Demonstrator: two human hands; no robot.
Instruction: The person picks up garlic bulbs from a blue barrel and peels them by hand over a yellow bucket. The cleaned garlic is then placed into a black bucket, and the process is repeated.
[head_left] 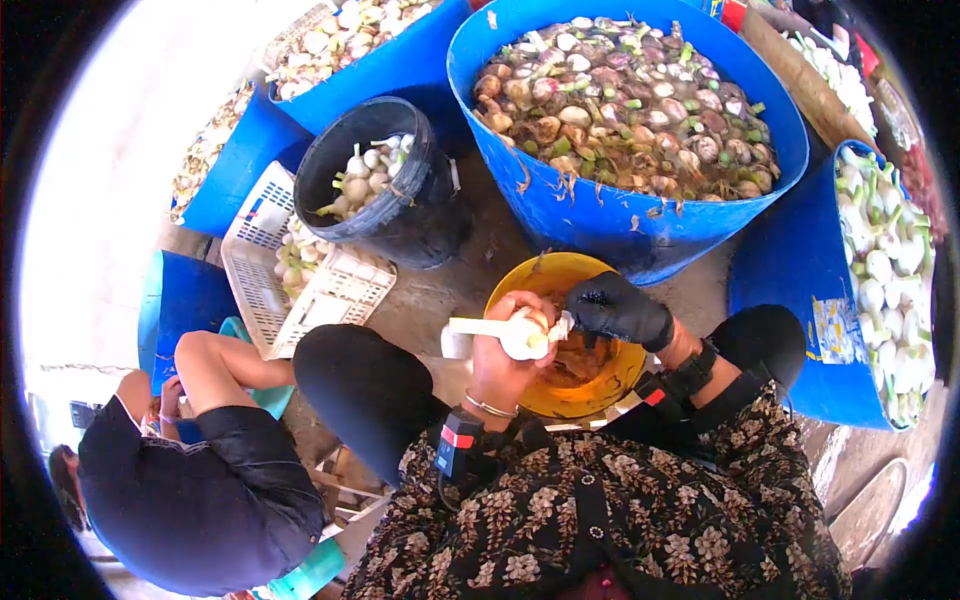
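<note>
My left hand (503, 352) is bare and holds a white peeled bulb with a long pale stalk (505, 331) over a yellow bowl (535, 278). My right hand (615, 308) wears a black glove and pinches at the root end of that bulb; whether it holds a small blade I cannot tell. The bowl holds brownish peelings. Both hands are just above my knees, which are covered in black.
A large blue tub (600, 215) of unpeeled bulbs in water stands ahead. A black bucket (395, 205) holds peeled bulbs, beside a white crate (262, 275). More blue tubs sit at the right (800, 270) and top left (400, 65). Another person (190, 480) crouches at my left.
</note>
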